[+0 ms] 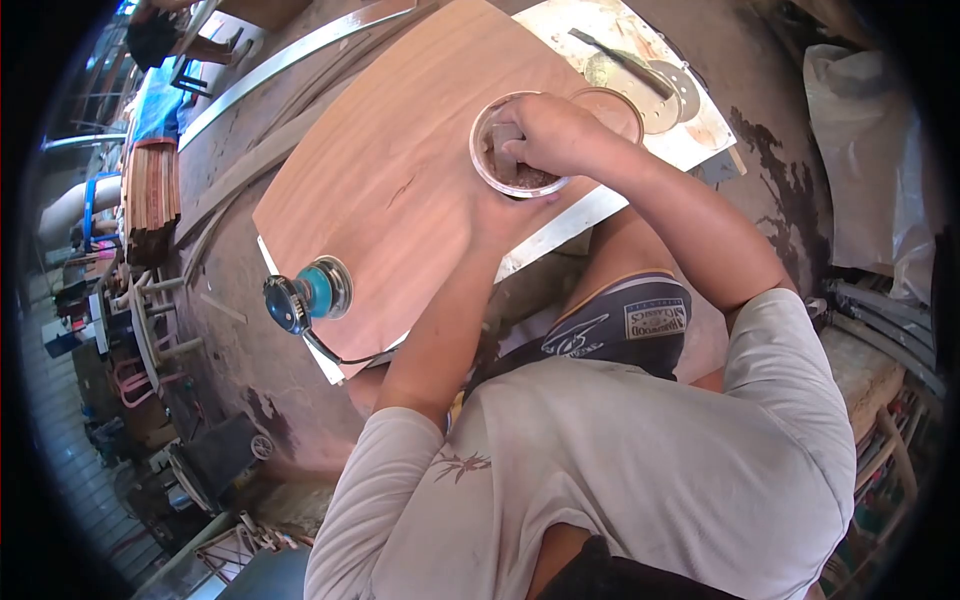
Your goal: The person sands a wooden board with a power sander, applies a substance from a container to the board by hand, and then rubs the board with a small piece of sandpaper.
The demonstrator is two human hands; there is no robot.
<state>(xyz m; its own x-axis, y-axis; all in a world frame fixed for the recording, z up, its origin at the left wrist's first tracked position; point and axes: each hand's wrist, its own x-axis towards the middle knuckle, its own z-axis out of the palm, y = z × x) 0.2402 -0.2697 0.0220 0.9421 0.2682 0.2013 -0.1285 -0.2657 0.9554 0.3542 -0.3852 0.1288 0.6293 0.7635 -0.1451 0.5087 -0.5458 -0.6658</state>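
A round tub (pixel 478 160) of brown paste, probably wood filler, stands on a reddish-brown wooden panel (pixel 400 130). My left hand (pixel 510 212) curls around the tub's near side, its fingers mostly hidden. Over the tub, my right hand (pixel 555 132) is closed on a flat, greyish scraper (pixel 505 150) whose lower end dips into the paste. Beside my right wrist lies a round lid (pixel 618 108), brown inside. An electric sander (pixel 318 292) with a teal body rests at the panel's left corner.
A white board (pixel 590 205) lies under the panel. On its far right are round sanding discs (pixel 685 92) and a dark, narrow tool (pixel 620 62). The sander's cord (pixel 355 360) trails along the near edge. Long wooden strips (pixel 240 175) lie on the floor at left.
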